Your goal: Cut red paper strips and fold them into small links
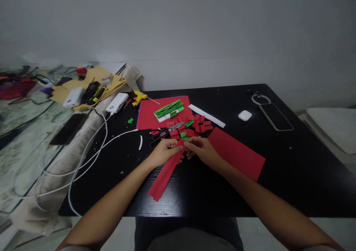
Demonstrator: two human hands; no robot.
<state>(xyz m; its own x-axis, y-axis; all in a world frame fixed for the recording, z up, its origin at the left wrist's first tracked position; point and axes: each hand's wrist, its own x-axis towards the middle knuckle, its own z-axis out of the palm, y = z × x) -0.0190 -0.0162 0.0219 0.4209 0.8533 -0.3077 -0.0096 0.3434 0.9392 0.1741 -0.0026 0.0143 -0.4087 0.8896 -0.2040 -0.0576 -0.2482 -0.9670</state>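
Note:
A long folded strip of red paper [164, 176] lies slanted on the black table [292, 169], running from the table's near edge up to my hands. My left hand [164, 151] pinches the strip's upper end from the left. My right hand [200, 149] pinches the same end from the right, fingertips almost meeting the left ones. Just beyond my fingers lie black-handled scissors [162, 134] and a heap of small folded red pieces [198, 124] with some green ones. A flat red sheet [236, 152] lies under my right wrist.
Further back are a red sheet [147, 113] carrying green folded strips [168, 109], a white paper strip [207, 115], a yellow glue gun [139, 97], a white earbud case [245, 115] and a phone [275, 116]. White cables [91, 147], a power bank [116, 102] and clutter fill the left.

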